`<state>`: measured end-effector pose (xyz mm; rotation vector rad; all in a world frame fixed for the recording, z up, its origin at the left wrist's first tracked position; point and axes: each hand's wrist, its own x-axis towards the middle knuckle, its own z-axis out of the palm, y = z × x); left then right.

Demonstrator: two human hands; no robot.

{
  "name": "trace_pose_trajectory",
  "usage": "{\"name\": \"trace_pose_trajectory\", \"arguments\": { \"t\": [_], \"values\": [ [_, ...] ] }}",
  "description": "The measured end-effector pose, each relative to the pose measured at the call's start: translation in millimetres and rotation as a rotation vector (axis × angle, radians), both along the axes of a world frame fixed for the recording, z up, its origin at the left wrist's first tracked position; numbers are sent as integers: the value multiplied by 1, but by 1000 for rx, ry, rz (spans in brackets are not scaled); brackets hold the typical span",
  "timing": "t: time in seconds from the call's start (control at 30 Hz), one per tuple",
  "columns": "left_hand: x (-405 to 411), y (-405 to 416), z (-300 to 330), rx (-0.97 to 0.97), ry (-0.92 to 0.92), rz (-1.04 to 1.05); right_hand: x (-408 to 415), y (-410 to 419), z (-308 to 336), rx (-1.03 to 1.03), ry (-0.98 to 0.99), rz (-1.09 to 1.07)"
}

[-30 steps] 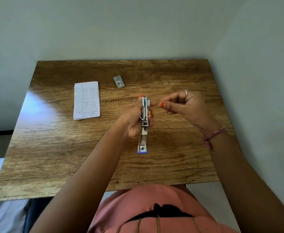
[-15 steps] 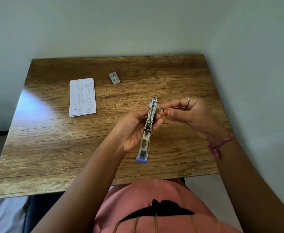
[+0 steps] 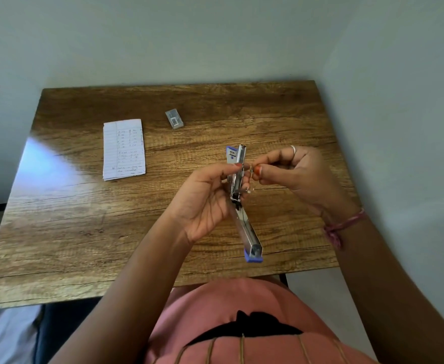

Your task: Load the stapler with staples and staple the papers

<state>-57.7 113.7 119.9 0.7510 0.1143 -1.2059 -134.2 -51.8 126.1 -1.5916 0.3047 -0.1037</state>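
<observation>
Bare table point(image 3: 84, 232) lies wide to the left and near front edge; the papers point(image 3: 123, 149) and staple box point(image 3: 174, 119) sit well apart at the far left-centre, with a lane between them; both hands point(image 3: 205, 200) point(image 3: 297, 172) and the opened stapler point(image 3: 239, 195) fill the middle, above the wood; walls close the far and right sides.

You sit at a wooden table point(image 3: 84, 232) pushed into a corner of pale walls point(image 3: 215, 35). Your pink top point(image 3: 228, 306) with a black patch fills the bottom of the view, and a pink cord bracelet point(image 3: 343, 224) circles your wrist.
</observation>
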Motion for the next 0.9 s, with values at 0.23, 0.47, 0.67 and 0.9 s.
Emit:
{"name": "trace_pose_trajectory", "arguments": {
  "t": [0.23,0.47,0.67,0.9],
  "values": [
    [-4,1,-3,17,-19,0,1,7,-2,233,83,-125],
    [-6,1,-5,39,-18,33,-1,11,-4,341,131,-118],
    [-11,0,-4,54,-18,42,-1,15,-7,506,137,-107],
    [-15,-1,-4,117,-60,74,-4,16,-11,497,126,-128]
  ]
}}
